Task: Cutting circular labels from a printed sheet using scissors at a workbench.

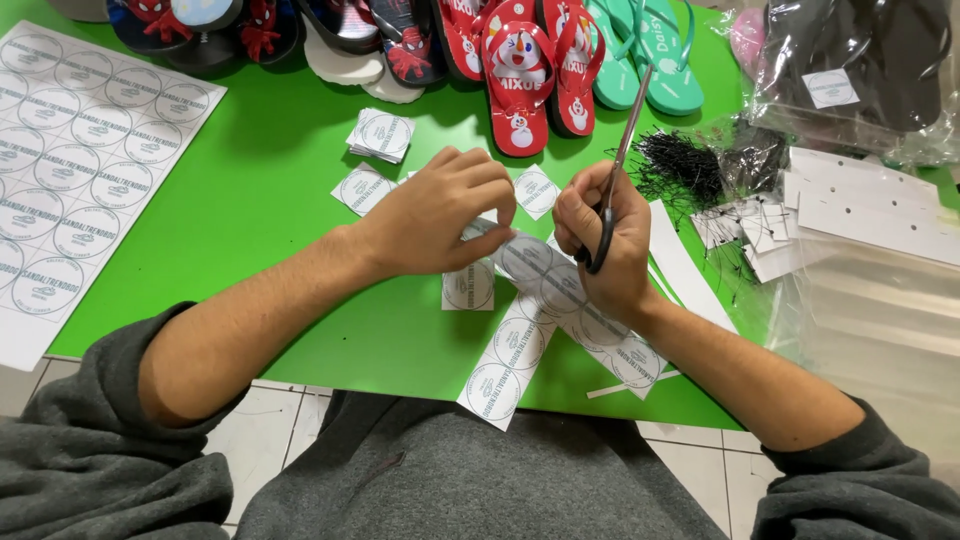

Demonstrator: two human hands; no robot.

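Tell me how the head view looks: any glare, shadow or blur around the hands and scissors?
Head view: even, soft light; faint shadows under the left hand and right hand on the green table. The scissors and label strips are sharp. Glare shows only on the clear plastic bags at right, washing out their contents. Slight wide-angle bending at the edges.
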